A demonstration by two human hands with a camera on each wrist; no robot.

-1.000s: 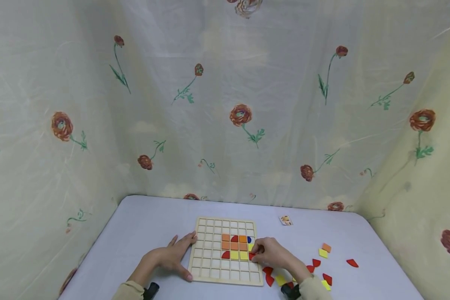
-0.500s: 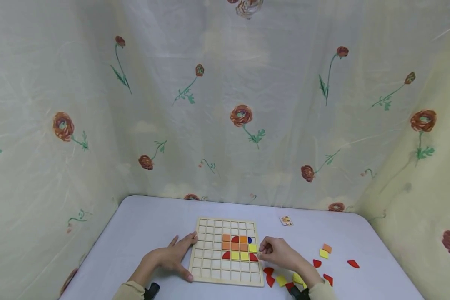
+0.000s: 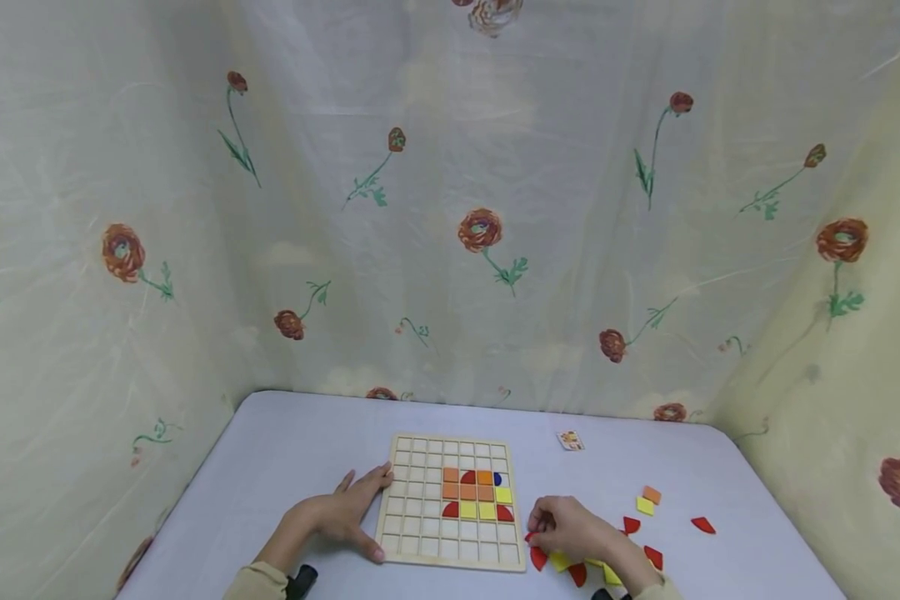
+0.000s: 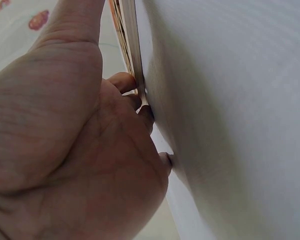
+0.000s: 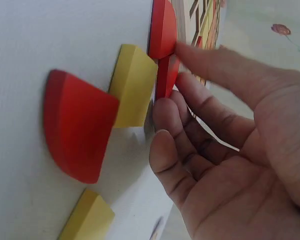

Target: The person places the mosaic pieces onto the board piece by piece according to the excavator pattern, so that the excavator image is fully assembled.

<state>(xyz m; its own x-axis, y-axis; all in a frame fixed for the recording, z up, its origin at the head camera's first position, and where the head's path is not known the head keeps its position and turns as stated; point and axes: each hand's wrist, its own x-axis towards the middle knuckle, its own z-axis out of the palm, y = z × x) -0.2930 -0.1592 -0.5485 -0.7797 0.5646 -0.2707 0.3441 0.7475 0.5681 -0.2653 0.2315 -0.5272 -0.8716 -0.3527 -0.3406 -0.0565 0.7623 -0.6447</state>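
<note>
A wooden grid board (image 3: 412, 547) lies on the table, with orange, yellow and red tiles and a dark blue piece (image 3: 497, 479) in cells on its right side. My left hand (image 3: 337, 517) rests at the board's left edge, fingers spread, thumb by the near corner; the left wrist view shows its fingertips (image 4: 146, 117) against the edge. Just off the board's right edge, my right hand (image 3: 573, 531) pinches a red curved-edge tile (image 5: 166, 77) between thumb and fingers. Another red tile (image 5: 163, 27) touches it, and my fingers partly hide the pinched one.
Loose tiles lie near my right hand, among them a yellow tile (image 5: 132, 87) and a red tile (image 5: 80, 127). Farther right are an orange tile (image 3: 652, 494), a yellow tile (image 3: 645, 506) and a red tile (image 3: 703, 525). A small printed card (image 3: 571, 440) lies behind them.
My right hand has let go of a red tile in the board's right column, moved off toward the near right, and taken hold of a loose red tile. The left hand has stayed put.
</note>
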